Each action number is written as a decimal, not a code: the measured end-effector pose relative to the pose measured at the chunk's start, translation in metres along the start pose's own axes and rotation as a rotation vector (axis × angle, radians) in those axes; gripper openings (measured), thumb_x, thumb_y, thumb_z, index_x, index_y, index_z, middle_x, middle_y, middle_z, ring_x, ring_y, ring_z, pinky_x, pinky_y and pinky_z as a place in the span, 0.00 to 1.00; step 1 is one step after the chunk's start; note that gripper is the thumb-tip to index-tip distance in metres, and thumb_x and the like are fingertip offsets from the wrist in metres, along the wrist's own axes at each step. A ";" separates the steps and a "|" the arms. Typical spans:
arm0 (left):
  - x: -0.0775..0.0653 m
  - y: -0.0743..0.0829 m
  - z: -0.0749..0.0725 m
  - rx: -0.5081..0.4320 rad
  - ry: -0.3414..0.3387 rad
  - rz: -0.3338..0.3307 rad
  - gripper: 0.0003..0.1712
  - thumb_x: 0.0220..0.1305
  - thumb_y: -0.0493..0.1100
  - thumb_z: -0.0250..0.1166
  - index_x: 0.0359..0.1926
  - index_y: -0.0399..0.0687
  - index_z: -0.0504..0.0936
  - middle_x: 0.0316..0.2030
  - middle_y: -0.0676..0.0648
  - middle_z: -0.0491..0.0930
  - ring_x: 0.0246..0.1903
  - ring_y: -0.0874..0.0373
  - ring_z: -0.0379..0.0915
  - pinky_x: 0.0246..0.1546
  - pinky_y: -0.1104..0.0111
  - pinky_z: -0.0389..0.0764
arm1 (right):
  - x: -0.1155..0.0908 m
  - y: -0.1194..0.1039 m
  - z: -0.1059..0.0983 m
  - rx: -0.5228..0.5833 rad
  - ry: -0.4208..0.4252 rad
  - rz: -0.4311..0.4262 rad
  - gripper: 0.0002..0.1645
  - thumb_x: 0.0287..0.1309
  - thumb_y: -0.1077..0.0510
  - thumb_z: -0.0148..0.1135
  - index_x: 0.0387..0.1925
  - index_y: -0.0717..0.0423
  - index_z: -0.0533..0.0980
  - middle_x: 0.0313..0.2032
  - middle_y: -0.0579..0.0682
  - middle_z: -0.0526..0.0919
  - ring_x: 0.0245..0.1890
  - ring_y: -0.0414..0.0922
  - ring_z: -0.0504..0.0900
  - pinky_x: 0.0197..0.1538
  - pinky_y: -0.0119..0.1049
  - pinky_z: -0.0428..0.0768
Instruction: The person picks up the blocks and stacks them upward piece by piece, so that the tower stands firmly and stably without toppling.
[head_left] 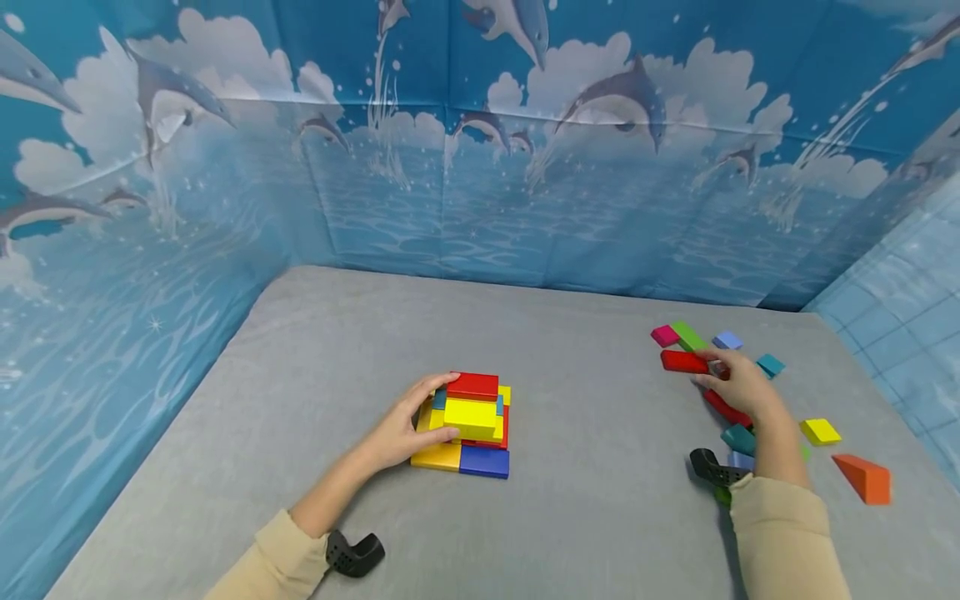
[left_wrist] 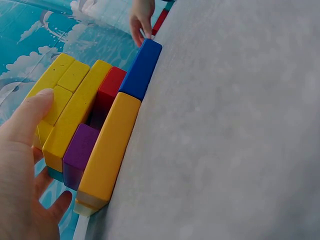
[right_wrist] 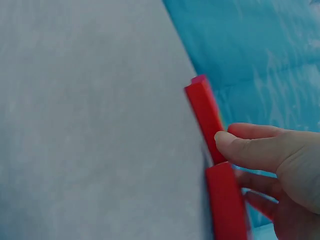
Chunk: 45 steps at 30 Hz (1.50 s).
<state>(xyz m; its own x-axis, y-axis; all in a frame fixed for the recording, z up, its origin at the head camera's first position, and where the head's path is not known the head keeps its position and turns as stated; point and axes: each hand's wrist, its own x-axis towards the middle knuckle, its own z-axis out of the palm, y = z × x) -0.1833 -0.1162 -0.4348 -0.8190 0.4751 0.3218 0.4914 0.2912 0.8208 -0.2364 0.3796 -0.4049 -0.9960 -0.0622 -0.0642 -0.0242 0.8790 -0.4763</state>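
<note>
A layered stack of coloured blocks (head_left: 471, 421) stands in the middle, topped by a red block (head_left: 472, 385). My left hand (head_left: 408, 425) rests against its left side, thumb on a yellow block (left_wrist: 59, 102) and the other fingers spread behind. Orange-yellow and blue blocks (left_wrist: 142, 70) form the bottom front layer, with a purple block (left_wrist: 80, 150) above. At the right, my right hand (head_left: 742, 387) pinches a long red block (head_left: 682, 362) between thumb and index finger. Another red block (right_wrist: 225, 200) lies below that hand's fingers.
Loose blocks are scattered around the right hand: magenta (head_left: 664, 336), green (head_left: 687, 335), light blue (head_left: 727, 340), teal (head_left: 770, 364), yellow (head_left: 821, 431) and an orange wedge (head_left: 866, 479). A dolphin-print curtain (head_left: 480, 192) borders the grey-covered table (head_left: 592, 467).
</note>
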 end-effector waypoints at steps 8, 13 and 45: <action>-0.002 -0.001 0.001 -0.003 0.000 0.003 0.38 0.54 0.43 0.67 0.65 0.63 0.61 0.62 0.50 0.63 0.58 0.53 0.59 0.58 0.48 0.61 | 0.006 0.005 0.010 -0.056 0.057 -0.013 0.29 0.57 0.55 0.61 0.54 0.70 0.65 0.44 0.72 0.67 0.42 0.64 0.65 0.44 0.62 0.68; -0.004 -0.001 0.002 -0.007 -0.002 -0.005 0.38 0.54 0.43 0.67 0.65 0.63 0.61 0.62 0.50 0.62 0.58 0.53 0.59 0.58 0.48 0.61 | 0.006 -0.003 0.013 -0.051 0.082 -0.014 0.30 0.56 0.53 0.62 0.51 0.72 0.67 0.46 0.73 0.68 0.45 0.66 0.67 0.46 0.61 0.69; -0.001 0.000 0.000 -0.035 -0.015 0.012 0.38 0.55 0.41 0.66 0.65 0.62 0.61 0.61 0.51 0.63 0.58 0.54 0.59 0.57 0.48 0.62 | -0.056 -0.252 0.092 0.032 0.206 -0.753 0.20 0.41 0.50 0.73 0.38 0.53 0.79 0.35 0.45 0.79 0.35 0.41 0.75 0.43 0.39 0.71</action>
<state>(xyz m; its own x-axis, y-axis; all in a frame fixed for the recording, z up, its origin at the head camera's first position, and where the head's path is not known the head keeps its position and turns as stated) -0.1825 -0.1162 -0.4351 -0.8087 0.4905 0.3248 0.4900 0.2560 0.8333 -0.1669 0.1180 -0.3620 -0.7080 -0.5451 0.4489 -0.7008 0.6204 -0.3520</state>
